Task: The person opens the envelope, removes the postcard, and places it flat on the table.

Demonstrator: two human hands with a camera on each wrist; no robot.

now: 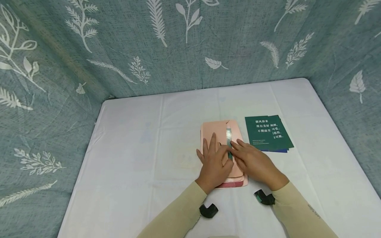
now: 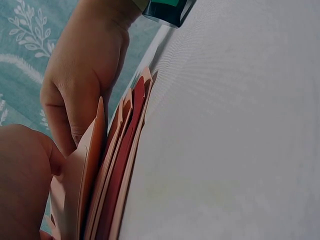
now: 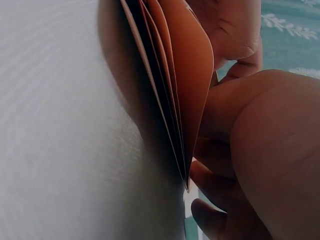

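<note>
A stack of pink envelopes [image 1: 215,128] lies on the table, several deep, with a dark red one [image 2: 120,175] among the lower layers. In the head view, a narrow green strip with a glossy shine [image 1: 229,134] shows along the top envelope's opening. My left hand [image 1: 215,165] rests on the top envelope with its fingers spread, index finger and thumb reaching toward the strip. From the other side my right hand [image 1: 254,162] lays fairly straight fingers over the strip and the envelope's right part. In the right wrist view, the top envelope [image 3: 187,65] bows up from those beneath.
Right of the stack lie overlapping dark green cards [image 1: 268,135] with white writing, a blue edge [image 1: 275,151] showing under them. A white cloth covers the table [image 1: 131,142]. Leaf-patterned blue-green fabric [image 1: 184,62] hangs around its back and sides. Black wrist devices [image 1: 209,211] sit by both sleeves.
</note>
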